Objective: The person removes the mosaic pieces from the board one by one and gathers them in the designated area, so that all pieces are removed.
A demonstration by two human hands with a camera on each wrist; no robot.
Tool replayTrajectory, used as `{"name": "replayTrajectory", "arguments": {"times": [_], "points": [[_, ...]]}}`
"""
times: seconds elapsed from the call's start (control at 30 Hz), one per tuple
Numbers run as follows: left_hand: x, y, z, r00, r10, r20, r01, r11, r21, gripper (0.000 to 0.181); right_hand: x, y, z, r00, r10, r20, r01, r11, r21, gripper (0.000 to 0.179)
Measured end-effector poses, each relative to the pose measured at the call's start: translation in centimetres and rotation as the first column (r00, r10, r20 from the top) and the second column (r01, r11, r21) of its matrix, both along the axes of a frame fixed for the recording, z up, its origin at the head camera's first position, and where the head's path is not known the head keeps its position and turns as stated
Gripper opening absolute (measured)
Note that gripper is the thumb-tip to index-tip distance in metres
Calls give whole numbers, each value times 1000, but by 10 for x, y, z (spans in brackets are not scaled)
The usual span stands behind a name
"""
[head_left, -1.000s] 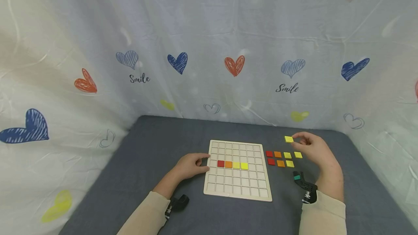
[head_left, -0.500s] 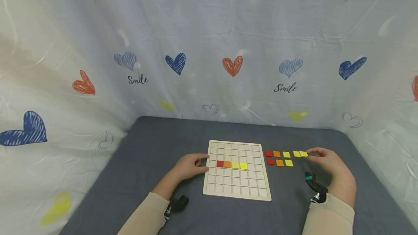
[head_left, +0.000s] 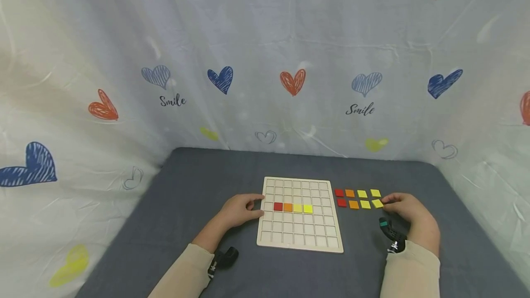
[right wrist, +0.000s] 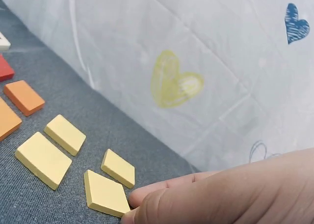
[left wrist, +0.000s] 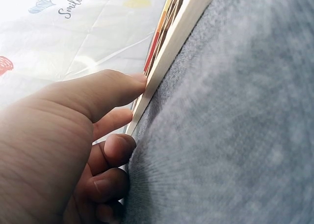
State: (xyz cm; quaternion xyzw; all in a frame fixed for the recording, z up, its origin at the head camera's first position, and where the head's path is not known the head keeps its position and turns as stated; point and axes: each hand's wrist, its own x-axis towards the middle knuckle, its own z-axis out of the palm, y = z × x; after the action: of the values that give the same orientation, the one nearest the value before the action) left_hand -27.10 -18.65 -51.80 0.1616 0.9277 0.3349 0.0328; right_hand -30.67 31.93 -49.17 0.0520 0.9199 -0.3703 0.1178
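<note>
My left hand (head_left: 237,213) rests at the left edge of a pale wooden grid board (head_left: 298,233). Its thumb and index finger touch that edge at separate spots; in the left wrist view the other fingers curl loosely beside it. Across the board runs a row of tiles: red (head_left: 278,206), orange (head_left: 287,207) and two yellow ones (head_left: 302,208). To the right, my right hand (head_left: 410,209) pinches a yellow tile (right wrist: 104,194) by its outer edge, down on the cloth. This tile lies slightly turned, below another yellow tile (right wrist: 118,168).
Between the board and the right hand lie red tiles (head_left: 340,197), orange tiles (head_left: 351,198) and further yellow tiles (head_left: 363,199), paired in two rows. Dark grey cloth (head_left: 223,169) covers the table. A white curtain with printed hearts (head_left: 248,118) hangs behind and around it.
My right hand has carried the yellow tile down from above the tile rows, first right of the upper row, then to the lower row's right end. The left hand stays on the board.
</note>
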Motion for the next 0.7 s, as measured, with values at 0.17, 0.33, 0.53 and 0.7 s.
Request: {"name": "replayTrajectory", "arguments": {"times": [0.17, 0.33, 0.53, 0.7], "points": [[-1, 0, -1, 1000, 3, -3, -3, 1000, -6, 49, -1, 0, 0, 1000, -10, 17, 10, 1000, -10, 34], [-1, -1, -1, 1000, -1, -12, 1, 1000, -8, 49, 2, -8, 6, 1000, -13, 13, 12, 1000, 25, 37], [-2, -1, -1, 1000, -2, -9, 2, 1000, -8, 49, 2, -17, 12, 995, -79, 57, 75, 994, 73, 44], [-2, -1, -2, 1000, -2, -9, 2, 1000, -8, 49, 0, -18, 13, 987, -128, 101, 117, 987, 108, 59]]}}
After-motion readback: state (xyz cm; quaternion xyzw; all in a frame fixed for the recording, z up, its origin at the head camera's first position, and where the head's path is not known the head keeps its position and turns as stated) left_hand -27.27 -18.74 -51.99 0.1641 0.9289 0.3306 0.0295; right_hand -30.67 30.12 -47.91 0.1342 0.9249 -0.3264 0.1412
